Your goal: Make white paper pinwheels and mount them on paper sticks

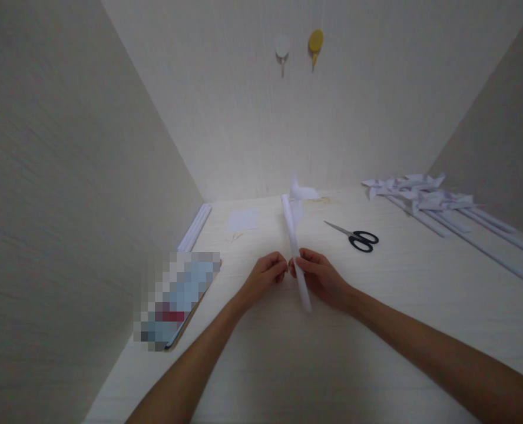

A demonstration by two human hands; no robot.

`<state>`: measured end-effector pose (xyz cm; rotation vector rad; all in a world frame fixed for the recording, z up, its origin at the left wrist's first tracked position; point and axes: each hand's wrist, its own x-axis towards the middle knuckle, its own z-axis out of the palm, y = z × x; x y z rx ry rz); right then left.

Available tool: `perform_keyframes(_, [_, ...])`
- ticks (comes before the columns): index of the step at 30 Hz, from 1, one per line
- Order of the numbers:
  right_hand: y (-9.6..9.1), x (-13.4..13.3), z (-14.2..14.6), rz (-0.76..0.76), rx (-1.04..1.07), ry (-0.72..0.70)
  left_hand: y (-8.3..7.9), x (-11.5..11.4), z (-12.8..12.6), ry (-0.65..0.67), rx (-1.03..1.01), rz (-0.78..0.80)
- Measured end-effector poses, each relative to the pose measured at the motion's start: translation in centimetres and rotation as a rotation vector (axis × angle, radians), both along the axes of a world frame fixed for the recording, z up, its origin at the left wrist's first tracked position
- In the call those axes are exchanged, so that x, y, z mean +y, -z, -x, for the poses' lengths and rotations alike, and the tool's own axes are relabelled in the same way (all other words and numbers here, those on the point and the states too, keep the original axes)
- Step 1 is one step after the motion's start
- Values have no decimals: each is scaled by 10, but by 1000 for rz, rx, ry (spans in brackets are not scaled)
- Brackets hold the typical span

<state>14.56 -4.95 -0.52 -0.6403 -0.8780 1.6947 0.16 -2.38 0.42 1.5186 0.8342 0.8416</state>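
Observation:
A white paper pinwheel, its rolled-paper stick [293, 232] tilted and its folded blades [303, 193] at the far end, stands out in front of me. My right hand [321, 275] is closed round the lower part of the stick, which looks slightly blurred. Close to its left side is my left hand [268, 271], fingers curled together; whatever they may pinch is hidden. To the right lie black-handled scissors [353, 233], blades pointing left. Beyond my left hand a white paper square [242, 220] lies flat.
Several paper pinwheels [420, 194] are piled at the right. White paper rolls [195, 227] lie by the left wall, near a pixelated flat device [182, 303]. Small yellowish scraps [234, 238] are on the table. White [282, 47] and yellow hooks [315, 41] hang on the back wall.

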Motion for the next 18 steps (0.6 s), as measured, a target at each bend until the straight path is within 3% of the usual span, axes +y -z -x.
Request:
perform_keyframes(4, [0, 0, 0, 37, -32, 84, 1, 1, 1, -41, -113, 19])
perform_keyframes(9, [5, 2, 2, -24, -185, 126, -1, -4, -3, -63, -271, 20])
perform_keyframes(18, [9, 0, 2, -179, -358, 114, 1, -3, -5, -110, -275, -1])
